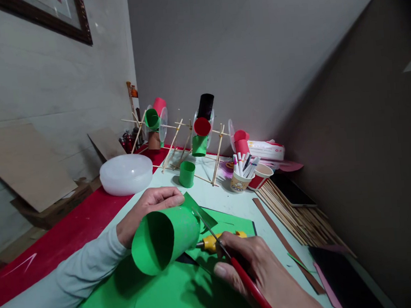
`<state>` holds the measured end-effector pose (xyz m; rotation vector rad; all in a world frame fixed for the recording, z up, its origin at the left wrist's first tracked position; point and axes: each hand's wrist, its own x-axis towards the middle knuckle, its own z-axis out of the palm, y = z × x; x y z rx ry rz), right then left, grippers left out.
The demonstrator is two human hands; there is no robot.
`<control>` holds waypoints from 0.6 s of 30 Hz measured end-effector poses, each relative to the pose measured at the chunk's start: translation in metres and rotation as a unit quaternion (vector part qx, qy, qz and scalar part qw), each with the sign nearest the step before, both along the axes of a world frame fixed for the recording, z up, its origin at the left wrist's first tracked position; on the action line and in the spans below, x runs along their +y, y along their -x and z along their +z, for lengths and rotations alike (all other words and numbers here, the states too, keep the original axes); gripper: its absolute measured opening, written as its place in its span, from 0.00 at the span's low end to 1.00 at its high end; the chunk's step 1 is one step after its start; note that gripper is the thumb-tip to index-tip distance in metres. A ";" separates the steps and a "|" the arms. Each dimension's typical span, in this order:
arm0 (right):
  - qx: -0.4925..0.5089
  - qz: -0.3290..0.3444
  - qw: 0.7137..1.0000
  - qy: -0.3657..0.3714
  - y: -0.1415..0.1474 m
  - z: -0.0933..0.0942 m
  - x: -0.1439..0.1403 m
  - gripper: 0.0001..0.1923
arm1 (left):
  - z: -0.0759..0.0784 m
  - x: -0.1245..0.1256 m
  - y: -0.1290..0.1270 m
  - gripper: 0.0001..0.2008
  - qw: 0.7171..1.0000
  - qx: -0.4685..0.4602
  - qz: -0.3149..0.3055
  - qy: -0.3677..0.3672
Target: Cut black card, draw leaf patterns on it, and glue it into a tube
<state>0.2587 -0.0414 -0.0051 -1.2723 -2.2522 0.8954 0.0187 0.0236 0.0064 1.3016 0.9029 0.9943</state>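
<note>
My left hand (pixel 162 198) is closed on the far edge of a rolled green paper tube (pixel 182 222), its thumb and fingers pinching the paper. The tube lies on its side with its round opening facing me. A loose green flap (pixel 203 212) sticks out at its far right end. My right hand (pixel 255 266) is wrapped round a slim red-handled tool (pixel 249 283) with a thin metal blade. The blade's tip reaches the flap beside the tube; the tool's exact kind is unclear. Behind my right fingers lies a yellow-handled tool (pixel 209 244), partly hidden.
Green sheets (pixel 160 300) lie beneath my hands. Beyond stand a small green cylinder (pixel 186 174), a stick frame (pixel 218 155) bearing coloured paper tubes, and a white bowl (pixel 126 174). To the right are a cup of markers (pixel 241 183), bamboo sticks (pixel 284 214) and a brown strip (pixel 279 233).
</note>
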 end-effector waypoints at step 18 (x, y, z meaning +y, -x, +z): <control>0.040 -0.010 0.998 0.048 0.002 -0.001 -0.004 0.19 | 0.001 -0.013 -0.008 0.18 0.998 0.046 0.009 -0.052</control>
